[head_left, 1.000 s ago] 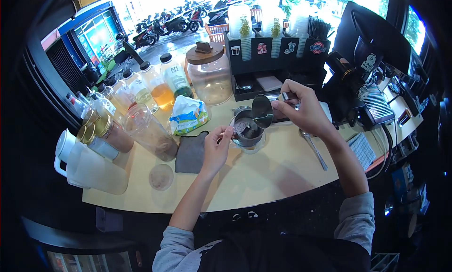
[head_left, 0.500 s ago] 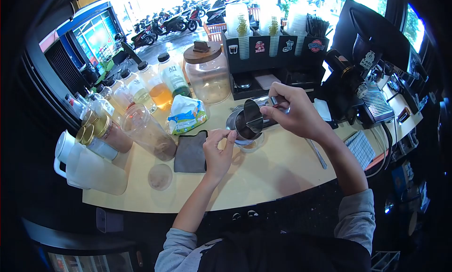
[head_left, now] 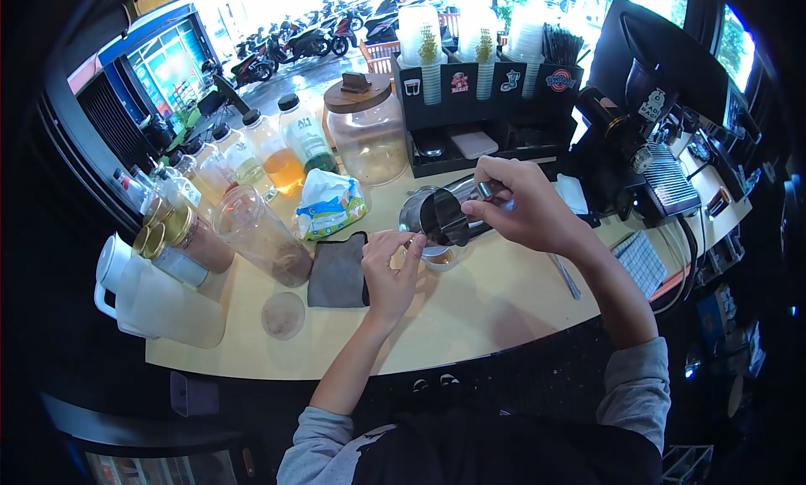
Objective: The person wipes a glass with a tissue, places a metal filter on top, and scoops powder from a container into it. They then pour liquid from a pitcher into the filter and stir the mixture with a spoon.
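Note:
My right hand (head_left: pixel 527 201) is closed on the short shiny handle of a small, dark metal cup (head_left: pixel 453 216), tilted over on its side. Thumb and fingers of my left hand (head_left: pixel 393 271) pinch the near left edge of the dark metal parts; exactly what sits between those fingertips is hard to make out. Just below and partly hidden stands a clear glass (head_left: pixel 441 260) on the table. Behind the cup lies a shiny metal vessel (head_left: pixel 413 206), largely covered by it. A grey cloth (head_left: pixel 337 271) is beside my left hand.
A wet-wipe pack (head_left: pixel 332 204), a clear canister (head_left: pixel 260 237), its round lid (head_left: pixel 284 315) and a white-lidded jug (head_left: pixel 168 296) stand left. Bottles and a wooden-lidded jar (head_left: pixel 366 136) line the back. A spoon (head_left: pixel 564 277), checked cloth (head_left: pixel 638 262) and coffee machine (head_left: pixel 672 183) are right.
My right hand has moved slightly down and tipped the metal cup further toward the left. My left hand stays nearly in place.

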Motion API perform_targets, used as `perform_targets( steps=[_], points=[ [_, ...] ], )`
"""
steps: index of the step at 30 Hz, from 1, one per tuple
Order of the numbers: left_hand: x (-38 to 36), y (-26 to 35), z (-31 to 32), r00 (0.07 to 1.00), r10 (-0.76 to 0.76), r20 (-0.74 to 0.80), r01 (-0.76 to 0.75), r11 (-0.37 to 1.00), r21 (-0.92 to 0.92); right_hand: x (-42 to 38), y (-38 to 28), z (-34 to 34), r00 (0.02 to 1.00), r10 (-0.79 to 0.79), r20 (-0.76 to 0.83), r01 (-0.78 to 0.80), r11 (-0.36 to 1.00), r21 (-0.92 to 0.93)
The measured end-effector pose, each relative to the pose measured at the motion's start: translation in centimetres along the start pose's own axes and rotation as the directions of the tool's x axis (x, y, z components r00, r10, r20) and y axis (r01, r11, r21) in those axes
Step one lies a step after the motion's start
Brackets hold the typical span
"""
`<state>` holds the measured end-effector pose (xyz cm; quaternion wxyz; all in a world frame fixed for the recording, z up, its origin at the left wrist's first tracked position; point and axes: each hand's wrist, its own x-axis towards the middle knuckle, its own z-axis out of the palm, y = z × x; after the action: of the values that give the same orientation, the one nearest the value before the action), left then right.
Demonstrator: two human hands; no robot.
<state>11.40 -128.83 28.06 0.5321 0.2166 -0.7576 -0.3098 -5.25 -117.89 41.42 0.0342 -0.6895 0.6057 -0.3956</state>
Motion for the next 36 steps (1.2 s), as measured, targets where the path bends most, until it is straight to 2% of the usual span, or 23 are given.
perform_targets(
  steps=[9,15,17,21,26,27,29,31,32,34,35,36],
  points=[
    [0.0,0.1,-0.4,1.000,0.004,-0.025,-0.004,1.000,0.001,-0.6,0.5,-0.7,0.998,0.066,-0.003,-0.066,0.998,-0.007],
    [-0.3,-0.2,-0.4,0.993,-0.120,0.005,0.119,0.987,-0.105,-0.7,1.0,-0.6,0.996,0.080,-0.050,-0.081,0.996,-0.028],
    [-0.3,-0.1,-0.5,0.977,-0.210,0.035,0.213,0.964,-0.159,-0.7,1.0,-0.6,0.993,0.100,-0.063,-0.101,0.995,-0.023],
    [-0.3,-0.2,-0.7,0.974,-0.218,0.059,0.224,0.965,-0.133,-0.8,1.4,-0.4,0.988,0.119,-0.095,-0.118,0.993,0.018],
    [-0.3,-1.5,-0.4,0.953,-0.268,0.142,0.292,0.939,-0.184,-0.9,2.1,0.0,0.983,0.131,-0.127,-0.123,0.990,0.063],
    [-0.3,-1.8,-0.2,0.953,-0.267,0.143,0.291,0.939,-0.185,-0.9,2.2,-0.1,0.978,0.173,-0.120,-0.162,0.982,0.098],
    [-0.2,-2.2,-0.1,0.932,-0.318,0.176,0.359,0.881,-0.308,-1.2,2.5,-0.2,0.970,0.215,-0.112,-0.200,0.971,0.133],
    [0.1,-2.3,-0.1,0.918,-0.344,0.196,0.391,0.863,-0.319,-1.6,2.9,-0.4,0.943,0.240,-0.229,-0.228,0.971,0.078],
    [0.3,-2.4,-0.2,0.904,-0.369,0.216,0.423,0.844,-0.329,-2.1,4.4,-0.1,0.944,0.238,-0.230,-0.226,0.971,0.077],
    [0.6,-2.7,-0.2,0.901,-0.371,0.224,0.430,0.829,-0.358,-2.8,7.3,1.0,0.881,0.324,-0.344,-0.143,0.877,0.459],
    [0.7,-2.8,-0.3,0.898,-0.372,0.234,0.437,0.812,-0.387,-3.5,7.2,1.1,0.838,0.455,-0.302,-0.153,0.726,0.670],
    [0.9,-2.8,-0.3,0.898,-0.372,0.233,0.437,0.812,-0.386,-4.3,8.0,1.4,0.838,0.455,-0.301,-0.153,0.726,0.671]
  ],
)
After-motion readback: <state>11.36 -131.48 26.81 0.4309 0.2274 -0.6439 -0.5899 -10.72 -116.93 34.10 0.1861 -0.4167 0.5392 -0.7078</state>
